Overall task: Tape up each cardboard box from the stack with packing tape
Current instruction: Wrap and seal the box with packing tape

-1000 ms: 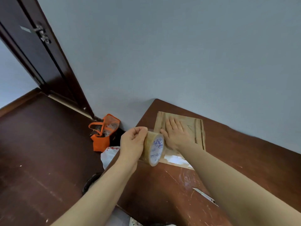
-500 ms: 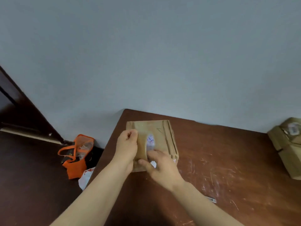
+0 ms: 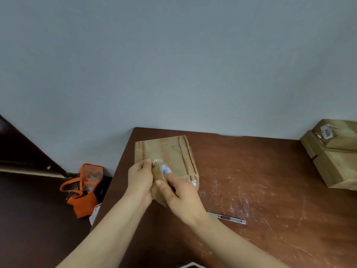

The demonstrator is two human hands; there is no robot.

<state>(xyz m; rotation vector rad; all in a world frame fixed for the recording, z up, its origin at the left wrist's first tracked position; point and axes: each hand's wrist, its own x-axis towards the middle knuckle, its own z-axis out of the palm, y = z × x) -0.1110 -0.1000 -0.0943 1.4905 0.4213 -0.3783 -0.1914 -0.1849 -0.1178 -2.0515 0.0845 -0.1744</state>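
Observation:
A flat brown cardboard box lies at the far left corner of the wooden table. Over its near edge both hands hold a roll of clear packing tape with a white and blue core label. My left hand grips the roll from the left, its fingertips pinching at the roll's top. My right hand holds it from the right, with the thumb on the roll's side. The hands hide the box's near edge.
A stack of brown taped boxes stands at the table's right edge. A metal utility knife lies on the table right of my right wrist. On the dark floor to the left sits an orange bag beside a white bag.
The view swung right, bringing the box stack and the knife into view. My right hand left the box top and came onto the tape roll, which both hands now hold.

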